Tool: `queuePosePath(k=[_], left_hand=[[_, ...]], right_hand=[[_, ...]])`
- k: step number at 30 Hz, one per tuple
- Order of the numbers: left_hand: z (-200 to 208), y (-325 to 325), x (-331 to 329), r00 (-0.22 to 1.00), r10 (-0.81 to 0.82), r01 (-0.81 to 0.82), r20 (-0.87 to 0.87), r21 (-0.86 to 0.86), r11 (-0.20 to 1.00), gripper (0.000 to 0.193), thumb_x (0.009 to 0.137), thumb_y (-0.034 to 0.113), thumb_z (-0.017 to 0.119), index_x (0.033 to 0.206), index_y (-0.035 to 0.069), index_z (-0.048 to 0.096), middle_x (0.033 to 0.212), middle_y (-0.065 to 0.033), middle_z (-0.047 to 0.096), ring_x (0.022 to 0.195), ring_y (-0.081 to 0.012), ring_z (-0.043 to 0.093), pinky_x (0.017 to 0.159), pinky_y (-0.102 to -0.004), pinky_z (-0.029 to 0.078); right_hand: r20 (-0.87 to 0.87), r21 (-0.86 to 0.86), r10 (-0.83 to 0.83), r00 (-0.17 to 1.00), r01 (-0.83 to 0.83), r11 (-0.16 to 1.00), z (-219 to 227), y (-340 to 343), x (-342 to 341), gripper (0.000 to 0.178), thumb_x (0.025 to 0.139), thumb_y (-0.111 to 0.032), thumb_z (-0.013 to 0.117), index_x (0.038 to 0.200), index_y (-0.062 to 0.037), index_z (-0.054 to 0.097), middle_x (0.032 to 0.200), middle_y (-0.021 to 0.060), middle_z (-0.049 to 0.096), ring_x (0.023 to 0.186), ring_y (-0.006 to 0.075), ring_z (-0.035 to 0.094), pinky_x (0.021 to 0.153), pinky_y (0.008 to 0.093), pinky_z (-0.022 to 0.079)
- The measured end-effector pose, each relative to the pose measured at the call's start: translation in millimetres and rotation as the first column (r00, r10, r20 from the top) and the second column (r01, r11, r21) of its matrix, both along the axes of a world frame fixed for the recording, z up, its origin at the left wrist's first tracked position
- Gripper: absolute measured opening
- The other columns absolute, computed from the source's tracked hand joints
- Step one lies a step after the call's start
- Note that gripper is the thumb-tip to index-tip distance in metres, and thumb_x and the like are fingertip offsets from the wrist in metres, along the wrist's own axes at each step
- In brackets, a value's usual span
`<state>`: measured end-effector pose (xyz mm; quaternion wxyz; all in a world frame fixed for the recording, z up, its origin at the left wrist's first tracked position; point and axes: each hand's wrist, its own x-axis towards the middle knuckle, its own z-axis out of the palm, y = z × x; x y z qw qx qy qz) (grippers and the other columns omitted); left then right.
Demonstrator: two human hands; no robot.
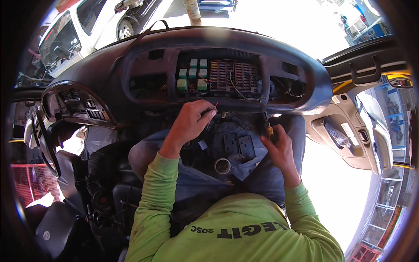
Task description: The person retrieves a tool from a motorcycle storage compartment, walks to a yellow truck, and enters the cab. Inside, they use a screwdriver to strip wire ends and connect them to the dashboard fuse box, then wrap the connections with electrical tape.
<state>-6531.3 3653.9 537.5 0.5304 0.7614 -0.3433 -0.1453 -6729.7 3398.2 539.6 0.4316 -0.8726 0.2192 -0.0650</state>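
Note:
My left hand (192, 124) is in front of the dashboard, thumb and forefinger pinched on a thin red wire (216, 105) whose tip sticks up past them. My right hand (281, 150) is closed around the yellow handle of a tool with a narrow dark blade (264, 114), which looks like a knife and points up toward the dash edge. Beyond both hands is an opened fuse panel (235, 76) with rows of coloured fuses. Several green and white relays (193, 73) stand at its left side. A loose pale wire (233, 83) curves down across the fuses.
The dark dashboard (297, 65) arches around the panel, with the instrument cluster (76, 102) at left. Between my knees lie a round white-rimmed roll or cup (222, 166) and dark brackets (239, 146). A door (349, 126) stands open at right; a white vehicle (78, 32) is outside.

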Motion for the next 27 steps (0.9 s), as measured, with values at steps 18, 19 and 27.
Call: queuePosePath(k=[18, 19, 27], left_hand=[[-4, 2, 2, 0.995, -0.001, 0.000, 0.104, 0.005, 1.000, 0.008, 0.096, 0.002, 0.068, 0.098, -0.005, 0.071, 0.081, -0.0097, 0.067, 0.068, -0.0156, 0.066, 0.063, -0.0329, 0.051], [-4, 2, 2, 0.994, -0.006, 0.006, 0.109, 0.002, 1.000, 0.008, 0.095, 0.001, 0.068, 0.098, -0.005, 0.071, 0.081, -0.0097, 0.067, 0.069, -0.0157, 0.066, 0.063, -0.0329, 0.051], [-5, 3, 3, 0.994, -0.024, 0.022, 0.106, 0.019, 1.000, 0.009, 0.095, 0.001, 0.068, 0.100, -0.006, 0.072, 0.084, -0.0105, 0.067, 0.071, -0.0165, 0.067, 0.066, -0.0318, 0.053]], right_hand=[[0.133, -0.099, -0.045, 0.990, 0.059, 0.993, -9, -4, 11, 0.027, 0.090, -0.019, 0.080, 0.101, -0.0013, 0.064, 0.077, 0.0106, 0.064, 0.071, 0.0185, 0.060, 0.065, 0.0354, 0.048], [0.107, -0.058, -0.045, 0.993, 0.052, 0.997, -11, -5, 8, 0.027, 0.090, -0.018, 0.080, 0.102, -0.0008, 0.064, 0.081, 0.0134, 0.067, 0.073, 0.0225, 0.066, 0.066, 0.0369, 0.051], [0.029, 0.659, 0.070, 0.997, -0.072, 0.749, -58, 12, -39, 0.035, 0.094, -0.022, 0.077, 0.116, 0.0023, 0.065, 0.100, 0.0101, 0.075, 0.097, 0.0160, 0.070, 0.085, 0.0326, 0.055]])
